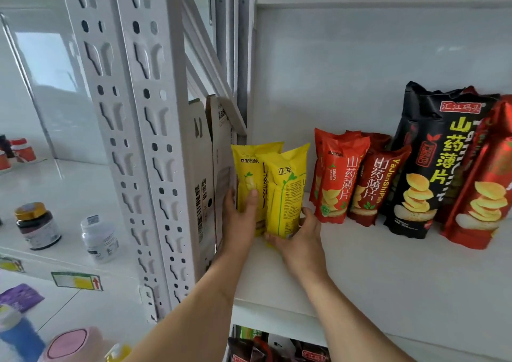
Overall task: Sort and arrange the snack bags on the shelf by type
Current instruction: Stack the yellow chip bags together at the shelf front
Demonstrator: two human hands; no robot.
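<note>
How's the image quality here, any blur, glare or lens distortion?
Head view: wide-angle bending bows the shelf upright; jars at left look soft; soft even light, mild sheen on the red bags; yellow bags and both hands stay fairly sharp.

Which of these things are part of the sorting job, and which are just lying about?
Job: yellow bags, held by left hand and right hand; small red bags; black bag; large red bag; shelf.
Lying about: jars, cardboard box.
</note>
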